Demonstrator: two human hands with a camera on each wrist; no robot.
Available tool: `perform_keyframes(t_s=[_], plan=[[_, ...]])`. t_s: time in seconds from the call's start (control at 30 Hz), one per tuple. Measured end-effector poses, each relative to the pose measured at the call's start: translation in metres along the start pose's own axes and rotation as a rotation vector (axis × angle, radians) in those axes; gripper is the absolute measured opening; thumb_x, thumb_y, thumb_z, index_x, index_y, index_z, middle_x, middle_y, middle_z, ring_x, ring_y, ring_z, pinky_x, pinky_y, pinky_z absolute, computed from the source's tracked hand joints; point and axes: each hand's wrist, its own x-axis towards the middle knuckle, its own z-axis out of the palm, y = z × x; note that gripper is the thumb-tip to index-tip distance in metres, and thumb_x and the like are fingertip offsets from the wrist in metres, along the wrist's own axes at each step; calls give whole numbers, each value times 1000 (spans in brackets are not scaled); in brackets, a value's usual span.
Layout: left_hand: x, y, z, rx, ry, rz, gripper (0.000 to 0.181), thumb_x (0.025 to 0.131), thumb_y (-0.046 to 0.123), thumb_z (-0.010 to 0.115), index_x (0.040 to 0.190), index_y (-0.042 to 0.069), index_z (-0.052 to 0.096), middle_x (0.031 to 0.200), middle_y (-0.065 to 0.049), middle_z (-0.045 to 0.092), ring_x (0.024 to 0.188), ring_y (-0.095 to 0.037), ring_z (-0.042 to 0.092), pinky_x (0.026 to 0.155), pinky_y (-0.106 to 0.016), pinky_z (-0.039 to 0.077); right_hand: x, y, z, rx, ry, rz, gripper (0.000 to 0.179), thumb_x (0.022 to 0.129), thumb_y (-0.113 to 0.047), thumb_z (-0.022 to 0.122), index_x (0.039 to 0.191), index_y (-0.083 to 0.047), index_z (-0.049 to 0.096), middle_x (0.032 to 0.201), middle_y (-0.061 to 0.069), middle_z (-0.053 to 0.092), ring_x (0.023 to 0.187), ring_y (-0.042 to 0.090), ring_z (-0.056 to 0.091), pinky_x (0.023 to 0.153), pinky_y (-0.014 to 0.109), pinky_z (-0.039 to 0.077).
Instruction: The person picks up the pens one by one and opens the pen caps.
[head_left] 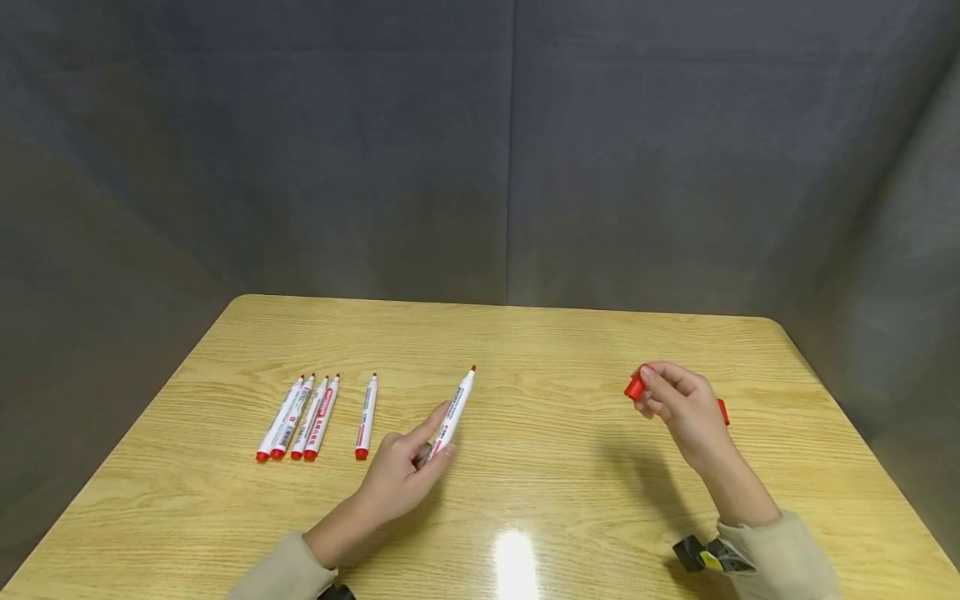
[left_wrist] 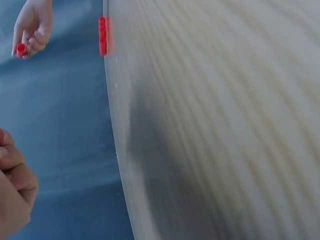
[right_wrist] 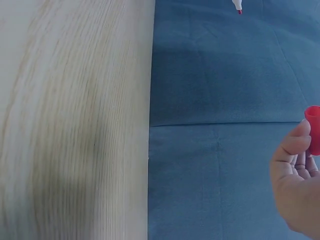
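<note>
My left hand [head_left: 405, 471] grips an uncapped marker [head_left: 454, 417] with a white barrel, its red tip pointing up and away, over the middle of the table. In the left wrist view only part of that left hand [left_wrist: 15, 185] shows, and its marker is out of sight. Thumb and fingers of my right hand [head_left: 686, 412] pinch a red marker cap [head_left: 635, 386] above the table's right side. The cap's open end shows in the right wrist view, where the red cap [right_wrist: 314, 130] sits at the fingertips.
Several uncapped white markers [head_left: 300, 417] lie side by side at the left, tips away from me. Another marker [head_left: 366, 417] lies a little apart from them. Red caps [head_left: 723, 412] stand on the table, partly hidden behind my right hand. Dark cloth [head_left: 510, 150] hangs beyond the table [head_left: 525, 350].
</note>
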Motion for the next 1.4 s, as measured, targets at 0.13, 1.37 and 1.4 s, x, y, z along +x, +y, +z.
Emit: perform_keyframes(t_s=[0.13, 1.37, 1.4], plan=[[-2, -5, -8, 34, 8, -33, 48, 79, -1, 61, 125, -11, 48, 42, 12, 26, 43, 11, 16, 34, -7, 16, -1, 1, -2, 1, -14, -6, 23, 95, -3, 45, 86, -8, 65, 72, 0, 62, 60, 10, 55, 54, 21, 43], [-21, -38, -82, 254, 135, -104, 51, 74, -5, 64, 123, -10, 52, 41, 17, 23, 41, 7, 14, 36, -10, 14, -10, 0, -11, -16, 28, 5, 22, 94, -4, 45, 84, -8, 64, 74, -1, 62, 61, 9, 55, 54, 20, 44], [-21, -39, -84, 256, 139, -103, 51, 73, -5, 64, 123, -10, 51, 41, 17, 23, 41, 7, 14, 36, -10, 14, -10, 0, -12, -17, 26, 3, 22, 94, -4, 45, 84, -8, 64, 74, -1, 62, 61, 9, 55, 54, 20, 44]])
